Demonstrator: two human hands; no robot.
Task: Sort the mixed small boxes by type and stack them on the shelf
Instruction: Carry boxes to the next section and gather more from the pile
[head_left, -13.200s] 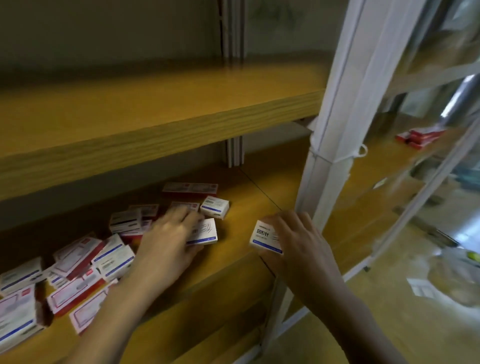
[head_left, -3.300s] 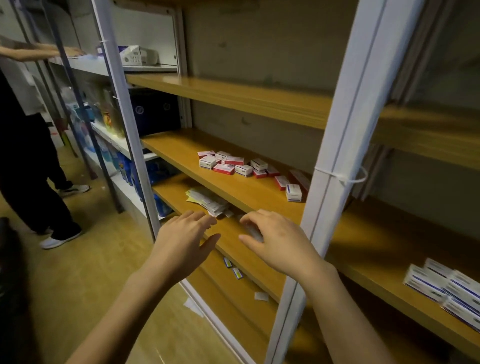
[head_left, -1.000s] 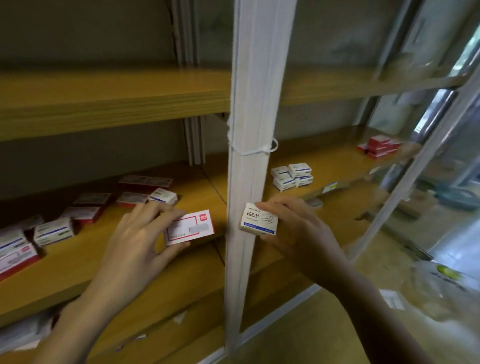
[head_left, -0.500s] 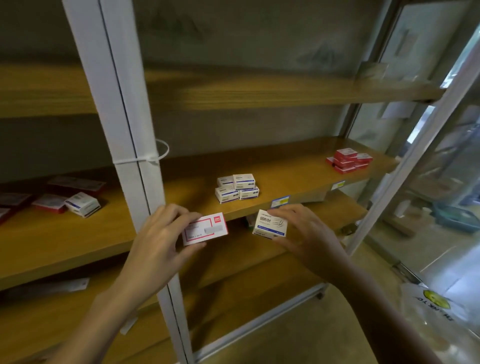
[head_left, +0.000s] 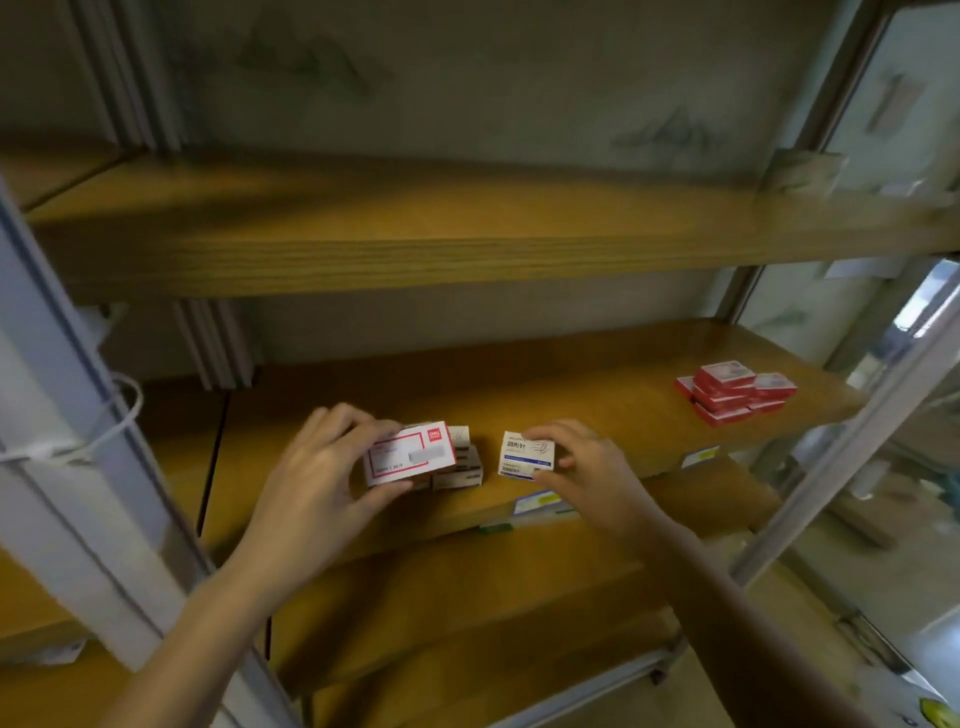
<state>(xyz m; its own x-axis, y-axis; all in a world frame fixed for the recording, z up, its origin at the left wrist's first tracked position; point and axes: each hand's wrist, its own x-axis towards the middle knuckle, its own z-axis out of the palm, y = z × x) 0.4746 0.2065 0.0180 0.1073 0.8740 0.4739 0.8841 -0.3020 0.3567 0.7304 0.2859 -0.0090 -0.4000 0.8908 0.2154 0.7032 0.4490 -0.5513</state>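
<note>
Both arms reach forward from the bottom of the view, and both are bare. The left arm comes up from the lower left. The right arm comes up from the lower right. The left hand (head_left: 327, 483) has its back facing up. Its fingers curl over the top edge of a red box (head_left: 410, 454), and its thumb presses on the bottom edge. The right hand (head_left: 592, 467) is beside it, a little apart. Its fingers and thumb pinch the right end of a blue box (head_left: 525, 456). The two hands are level and do not touch.
</note>
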